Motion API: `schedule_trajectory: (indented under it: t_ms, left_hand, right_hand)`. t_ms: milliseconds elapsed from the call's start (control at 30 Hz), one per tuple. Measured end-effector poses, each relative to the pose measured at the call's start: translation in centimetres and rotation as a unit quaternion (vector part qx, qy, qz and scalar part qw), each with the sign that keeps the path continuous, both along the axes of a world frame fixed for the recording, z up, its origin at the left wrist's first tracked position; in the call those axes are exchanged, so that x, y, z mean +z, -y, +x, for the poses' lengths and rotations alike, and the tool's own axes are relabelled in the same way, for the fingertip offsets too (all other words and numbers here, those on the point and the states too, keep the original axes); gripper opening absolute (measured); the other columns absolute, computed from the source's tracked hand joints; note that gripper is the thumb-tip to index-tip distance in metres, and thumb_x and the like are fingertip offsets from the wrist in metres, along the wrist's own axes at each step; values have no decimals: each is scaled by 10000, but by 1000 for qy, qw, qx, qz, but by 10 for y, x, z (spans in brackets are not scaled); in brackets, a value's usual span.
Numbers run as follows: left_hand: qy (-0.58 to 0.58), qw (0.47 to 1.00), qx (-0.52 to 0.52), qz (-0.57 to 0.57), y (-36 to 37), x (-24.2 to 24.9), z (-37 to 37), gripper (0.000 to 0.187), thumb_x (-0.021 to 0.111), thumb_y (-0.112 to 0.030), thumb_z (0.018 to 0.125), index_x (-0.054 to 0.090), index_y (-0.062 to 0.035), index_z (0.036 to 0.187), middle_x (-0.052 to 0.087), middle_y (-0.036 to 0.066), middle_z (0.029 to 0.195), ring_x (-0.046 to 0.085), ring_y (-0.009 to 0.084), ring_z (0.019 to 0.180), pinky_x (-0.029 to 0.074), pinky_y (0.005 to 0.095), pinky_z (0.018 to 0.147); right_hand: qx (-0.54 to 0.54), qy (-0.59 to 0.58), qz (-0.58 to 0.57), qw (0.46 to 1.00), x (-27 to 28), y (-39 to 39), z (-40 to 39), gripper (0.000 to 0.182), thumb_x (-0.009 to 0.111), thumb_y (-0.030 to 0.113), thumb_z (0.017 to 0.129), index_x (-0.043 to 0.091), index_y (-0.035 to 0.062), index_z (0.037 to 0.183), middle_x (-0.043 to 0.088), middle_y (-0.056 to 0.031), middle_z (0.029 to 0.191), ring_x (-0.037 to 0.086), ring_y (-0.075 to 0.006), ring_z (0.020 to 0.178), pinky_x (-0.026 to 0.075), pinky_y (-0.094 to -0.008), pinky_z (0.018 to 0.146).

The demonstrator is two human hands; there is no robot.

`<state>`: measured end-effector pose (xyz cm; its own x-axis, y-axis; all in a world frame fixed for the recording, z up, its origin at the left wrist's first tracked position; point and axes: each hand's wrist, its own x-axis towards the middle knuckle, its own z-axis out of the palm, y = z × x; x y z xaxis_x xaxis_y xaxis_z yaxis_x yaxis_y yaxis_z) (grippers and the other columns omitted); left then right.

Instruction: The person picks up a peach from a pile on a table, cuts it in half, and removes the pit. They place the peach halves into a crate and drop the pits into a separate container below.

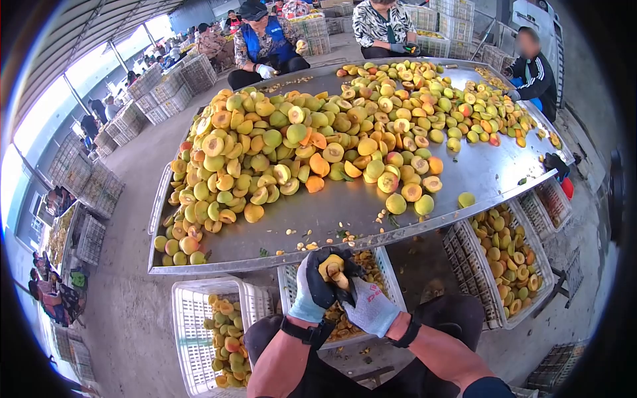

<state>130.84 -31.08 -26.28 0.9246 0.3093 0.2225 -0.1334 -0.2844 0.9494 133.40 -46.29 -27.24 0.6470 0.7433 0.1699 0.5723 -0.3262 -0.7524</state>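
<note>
Gloved in grey and black, my left hand (313, 286) is closed around a yellow fruit (332, 268) just in front of the metal table's near edge. My right hand (367, 305), in a similar glove, presses against the same fruit from the right; its fingers are bent, and anything else between them is too small to make out. Below both hands stands a white crate (396, 284) with fruit pieces in it. Beyond them, a large heap of yellow-green and orange fruit (272, 152), whole and halved, covers much of the metal table (292, 232).
A white crate of fruit (189, 331) stands at the lower left, another (524, 318) at the right. Across the table sit two people (269, 40) (385, 30), with a third person (541, 73) at the right end. Stacked crates (162, 93) stand at the left.
</note>
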Motion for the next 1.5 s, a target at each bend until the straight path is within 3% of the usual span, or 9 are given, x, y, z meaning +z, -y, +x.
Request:
schedule_trajectory:
  t_ms: [200, 300, 533, 600, 867, 933, 1000, 1067, 1500]
  left_hand:
    - [-43, 865, -21, -499, -3, -3, 6, 175, 552, -59, 857, 613, 81, 943, 675, 175, 899, 681, 243, 754, 579, 369, 732]
    - [-40, 972, 7, -231, -4, -11, 4, 251, 496, -120, 880, 610, 98, 931, 671, 194, 893, 680, 283, 746, 583, 414, 733]
    - [-107, 917, -7, -384, -26, -40, 4, 222, 519, -115, 864, 628, 71, 915, 682, 153, 884, 676, 249, 780, 574, 376, 725]
    - [-105, 911, -28, -399, -22, -33, 3, 365, 722, 59, 616, 636, -13, 964, 674, 47, 899, 636, 139, 805, 523, 273, 733]
    - [-21, 979, -126, -162, -11, 8, 8, 447, 704, -12, 798, 569, 17, 1224, 678, 145, 1077, 661, 230, 1003, 525, 331, 893]
    - [-91, 823, -160, -537, -10, 16, 10, 432, 685, -129, 843, 569, 15, 1233, 680, 151, 1088, 666, 246, 986, 521, 346, 904]
    - [-77, 852, -159, -493, -4, 11, 9, 360, 654, -213, 872, 620, 27, 1138, 696, 129, 1006, 681, 236, 902, 543, 345, 835]
    - [42, 992, -104, -60, -4, -18, 8, 266, 654, -190, 866, 661, 26, 1021, 698, 109, 907, 685, 226, 817, 557, 342, 754]
    - [-77, 945, 49, -315, 8, -25, 12, 204, 549, -117, 943, 640, 64, 968, 657, 123, 890, 647, 209, 734, 590, 359, 678]
  right_hand:
    - [41, -73, 55, 995, -3, 0, 7, 232, 563, 136, 875, 584, -15, 1049, 624, -256, 946, 592, -454, 861, 487, -494, 745]
    - [67, -23, 47, 996, -6, -3, 8, 234, 565, 130, 861, 587, -9, 1048, 625, -248, 940, 598, -449, 860, 493, -490, 753]
    - [111, 40, -34, 992, -12, -7, 2, 220, 571, 119, 841, 594, 18, 1035, 619, -225, 964, 608, -411, 862, 502, -473, 733]
    - [46, 29, -72, 996, -27, -11, -3, 194, 548, 122, 852, 565, 10, 1010, 634, -220, 907, 634, -395, 845, 510, -479, 694]
    - [-6, -99, 2, 995, -10, 3, 12, 277, 640, 177, 865, 572, 31, 1090, 651, -203, 923, 634, -403, 824, 516, -431, 716]
    - [14, -135, 46, 990, -2, 7, 15, 324, 660, 199, 869, 565, 26, 1126, 652, -202, 930, 631, -407, 817, 516, -417, 723]
    - [59, -337, 75, 937, 11, 11, 13, 318, 663, 204, 869, 556, -9, 1079, 639, -228, 1002, 615, -422, 922, 492, -456, 750]
    - [51, -178, 129, 974, -23, 6, 7, 259, 635, 147, 857, 558, -2, 1054, 627, -236, 992, 607, -423, 927, 491, -463, 751]
    - [-19, -104, -37, 994, -20, -6, -11, 285, 603, 120, 810, 542, 15, 1069, 606, -220, 948, 612, -424, 886, 492, -484, 751]
